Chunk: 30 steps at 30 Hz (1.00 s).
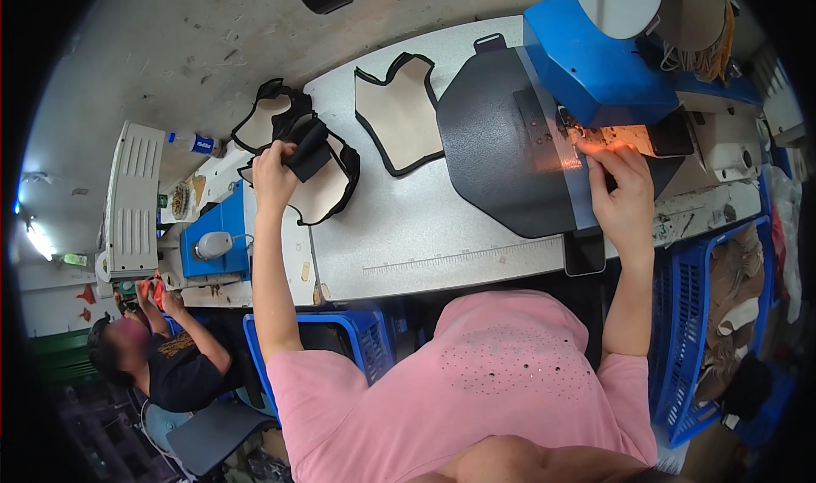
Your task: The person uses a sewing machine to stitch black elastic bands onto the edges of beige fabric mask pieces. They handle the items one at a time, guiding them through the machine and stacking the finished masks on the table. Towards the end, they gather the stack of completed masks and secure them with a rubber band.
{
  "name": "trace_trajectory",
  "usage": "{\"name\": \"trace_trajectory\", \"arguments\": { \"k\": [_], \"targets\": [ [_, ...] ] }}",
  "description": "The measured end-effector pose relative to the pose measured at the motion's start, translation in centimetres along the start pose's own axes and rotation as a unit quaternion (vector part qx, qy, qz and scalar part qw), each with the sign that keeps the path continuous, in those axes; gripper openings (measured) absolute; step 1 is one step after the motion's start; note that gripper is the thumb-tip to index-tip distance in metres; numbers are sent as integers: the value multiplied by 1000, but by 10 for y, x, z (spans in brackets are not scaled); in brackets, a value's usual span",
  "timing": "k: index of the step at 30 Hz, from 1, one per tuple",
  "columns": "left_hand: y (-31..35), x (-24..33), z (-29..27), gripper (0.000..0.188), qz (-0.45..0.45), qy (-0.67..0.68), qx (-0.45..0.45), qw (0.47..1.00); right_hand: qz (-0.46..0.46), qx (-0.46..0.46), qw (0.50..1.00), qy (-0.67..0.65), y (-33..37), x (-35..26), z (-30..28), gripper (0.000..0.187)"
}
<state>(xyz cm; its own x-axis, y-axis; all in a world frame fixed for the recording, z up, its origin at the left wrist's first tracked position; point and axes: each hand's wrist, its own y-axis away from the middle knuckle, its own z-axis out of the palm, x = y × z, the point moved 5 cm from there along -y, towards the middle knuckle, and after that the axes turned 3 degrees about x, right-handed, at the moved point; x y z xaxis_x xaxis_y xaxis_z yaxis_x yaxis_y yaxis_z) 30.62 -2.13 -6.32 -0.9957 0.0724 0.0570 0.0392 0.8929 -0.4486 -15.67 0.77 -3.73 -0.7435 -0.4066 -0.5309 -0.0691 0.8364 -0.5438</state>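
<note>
My left hand (274, 177) is closed on a folded black fabric piece (311, 153), above a beige panel with black edging (323, 190) at the left of the table. My right hand (625, 196) is at the lit needle area of a blue sewing machine (595, 62). Its fingers are drawn together near the needle; anything between them is too small to make out. Under the machine head lies a large dark grey board (489, 147) with cut corners. Another beige black-edged panel (398, 113) lies flat, left of the board.
A black phone-like slab (585, 255) sits at the table's front edge. Blue crates (680, 347) stand at the right, one with brown fabric; another blue crate (367, 334) is below the table. A bottle (191, 143) lies far left. A co-worker (183, 364) sits at another machine.
</note>
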Motion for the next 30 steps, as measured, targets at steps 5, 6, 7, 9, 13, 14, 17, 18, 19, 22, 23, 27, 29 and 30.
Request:
{"name": "trace_trajectory", "arguments": {
  "k": [5,6,7,9,13,14,17,18,19,22,23,27,29,30],
  "targets": [
    [-2,7,1,33,32,-14,-11,999,5,1,1000,-5,0,0,-1,22],
    [-1,-1,3,38,33,-20,-14,999,5,2,1000,-9,0,1,0,22],
    [0,-4,5,43,32,-26,-17,999,4,3,1000,-14,0,1,0,23],
    [1,-4,4,49,20,-15,47,999,6,1,1000,-14,0,1,0,22],
    [2,-6,4,56,49,9,187,981,14,1,1000,-10,0,2,-1,22],
    [3,-4,2,56,73,9,223,972,13,1,1000,-11,0,2,0,21],
    [7,-6,7,50,50,-39,175,982,14,0,1000,-13,0,1,0,21],
    [8,-8,10,48,35,-40,155,986,16,1,1000,-13,0,1,0,21],
    [8,-6,9,49,64,-58,145,986,17,0,1000,-16,0,0,0,21],
    [6,0,7,53,100,-87,109,985,17,0,1000,-8,0,1,-1,22],
    [5,5,8,55,79,-80,91,989,16,0,1000,-6,0,1,0,22],
    [4,-6,22,48,24,-130,38,990,11,2,1000,-7,0,1,0,23],
    [2,-14,29,41,1,-146,35,989,11,2,1000,-10,0,0,0,23],
    [1,-23,34,37,-22,-139,39,989,11,3,1000,-12,0,0,0,23]
  ]
}}
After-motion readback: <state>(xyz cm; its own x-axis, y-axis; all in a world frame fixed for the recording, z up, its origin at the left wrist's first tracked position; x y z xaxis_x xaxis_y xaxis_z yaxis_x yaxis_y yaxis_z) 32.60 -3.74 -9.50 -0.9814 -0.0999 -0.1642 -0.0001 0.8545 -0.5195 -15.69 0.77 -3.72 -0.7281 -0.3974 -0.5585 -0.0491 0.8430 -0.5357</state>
